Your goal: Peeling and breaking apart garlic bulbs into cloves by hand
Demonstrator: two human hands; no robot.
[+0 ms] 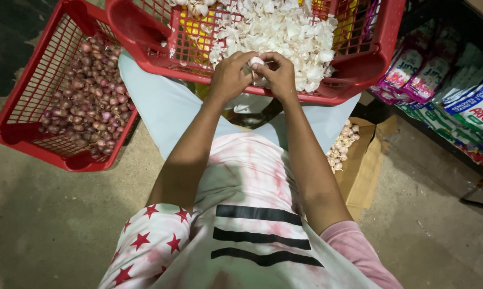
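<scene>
- Hard to see exactly what's pinched up front: both hands meet over the near rim of the big red basket (359, 69), and a small white garlic piece (256, 61) pokes out between the fingertips. Most of it is covered by fingers, so I can't tell if it's a whole bulb or just a clove.
- Left hand (229, 76) is curled closed on the garlic from its side; right hand (278, 74) is also closed, fingertips gripping the same piece. The two hands touch each other.
- That basket is cut off at the top edge, so its full size is anyone's guess. It's heaped with white garlic skins (284, 32), far too many to count.
- Two red baskets in all. The second red basket (16, 134) sits on the floor to the left, holding a pile of small purple shallots (86, 101), uncountable too.
- One cardboard box (367, 160) by the right knee, half hidden behind the arm, with pale garlic bulbs (342, 145) inside.
- Far right: colourful sachet packs (439, 75) on a shelf, cropped by the frame edge.
</scene>
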